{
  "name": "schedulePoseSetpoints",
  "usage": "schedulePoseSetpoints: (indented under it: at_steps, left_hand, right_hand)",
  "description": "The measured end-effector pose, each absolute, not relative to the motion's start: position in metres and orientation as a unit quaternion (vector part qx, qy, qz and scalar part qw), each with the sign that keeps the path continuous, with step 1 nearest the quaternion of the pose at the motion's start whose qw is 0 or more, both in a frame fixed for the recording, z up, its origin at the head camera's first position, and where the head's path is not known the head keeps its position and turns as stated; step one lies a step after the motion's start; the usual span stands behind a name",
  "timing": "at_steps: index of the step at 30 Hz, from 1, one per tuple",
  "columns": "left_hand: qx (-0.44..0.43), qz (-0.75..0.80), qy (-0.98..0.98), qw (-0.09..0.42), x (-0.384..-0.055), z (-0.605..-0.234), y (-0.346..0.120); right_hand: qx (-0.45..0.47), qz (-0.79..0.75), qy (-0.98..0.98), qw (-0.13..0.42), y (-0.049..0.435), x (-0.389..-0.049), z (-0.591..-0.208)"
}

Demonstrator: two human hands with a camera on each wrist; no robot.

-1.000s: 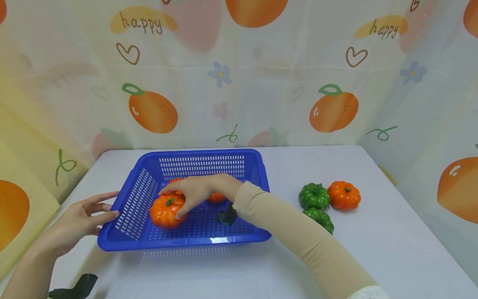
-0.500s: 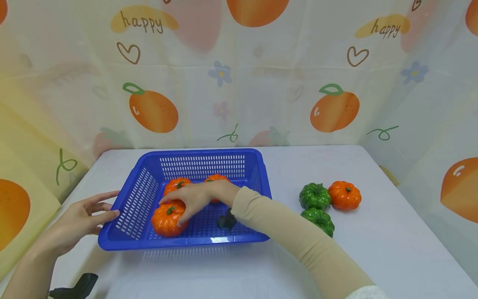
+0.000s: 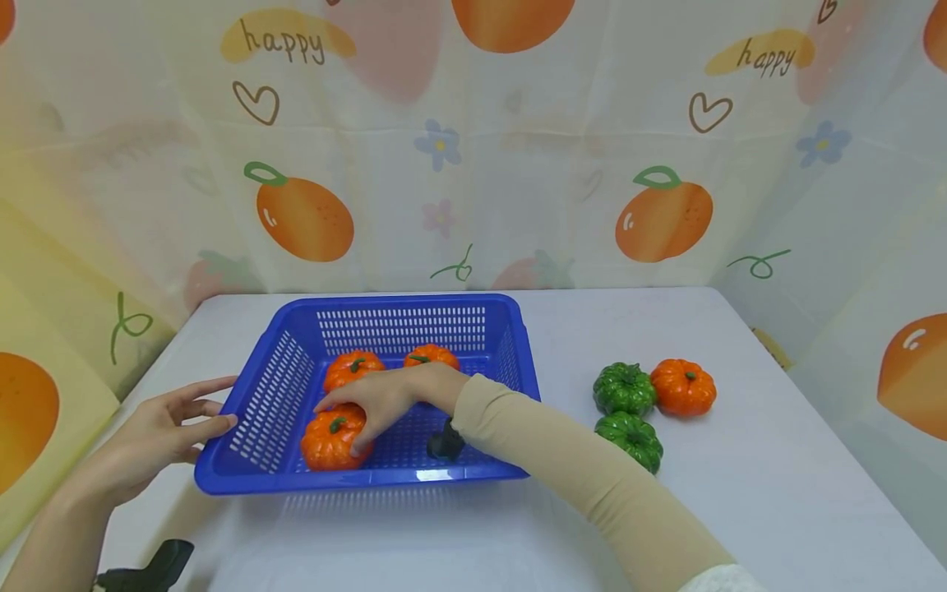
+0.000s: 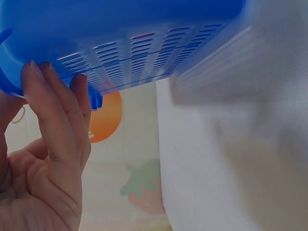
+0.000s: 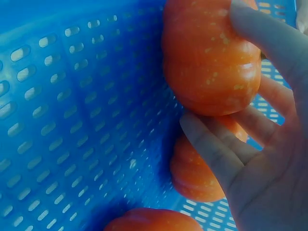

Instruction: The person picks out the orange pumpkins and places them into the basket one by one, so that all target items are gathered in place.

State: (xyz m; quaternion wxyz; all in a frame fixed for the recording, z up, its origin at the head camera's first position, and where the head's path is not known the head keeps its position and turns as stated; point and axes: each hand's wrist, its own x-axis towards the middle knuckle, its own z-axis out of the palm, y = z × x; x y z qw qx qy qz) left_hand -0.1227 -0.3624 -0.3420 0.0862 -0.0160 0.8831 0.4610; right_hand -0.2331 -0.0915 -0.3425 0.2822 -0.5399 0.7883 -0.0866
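My right hand [image 3: 381, 401] reaches into a blue plastic basket [image 3: 362, 474] and grips a small orange pumpkin [image 3: 330, 441] at the basket's front left. In the right wrist view the thumb and fingers lie around this pumpkin [image 5: 211, 57], close to the basket wall. Two more orange pumpkins sit behind it: one at the back left [image 3: 351, 367], the other, a pumpkin farther right [image 3: 431, 355], partly covered by my right hand. My left hand [image 3: 166, 427] holds the basket's left rim, and the left wrist view has its fingers [image 4: 55, 115] against the outer wall.
Right of the basket, on the white table [image 3: 740, 493], stand a green pumpkin [image 3: 624, 389], another green pumpkin [image 3: 632, 438] nearer me, and an orange pumpkin [image 3: 683, 387]. A patterned cloth [image 3: 518, 164] hangs behind and beside the table.
My right hand and the gripped pumpkin have moved down and slightly toward me, uncovering more of the two pumpkins behind. The left hand stays on the rim.
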Motion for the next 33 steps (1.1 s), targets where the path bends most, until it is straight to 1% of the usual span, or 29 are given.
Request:
schedulePoseSetpoints:
  at_steps: [14, 33]
  left_hand:
    - [-0.014, 0.469, 0.879, 0.087, -0.1221, -0.341, -0.362]
    - [-0.009, 0.478, 0.875, 0.082, -0.1206, -0.3419, -0.3615]
  right_hand:
    - [-0.535, -0.082, 0.789, 0.29, -0.0934, -0.232, -0.3437]
    - [-0.544, -0.081, 0.786, 0.284, -0.0928, -0.2311, -0.3426]
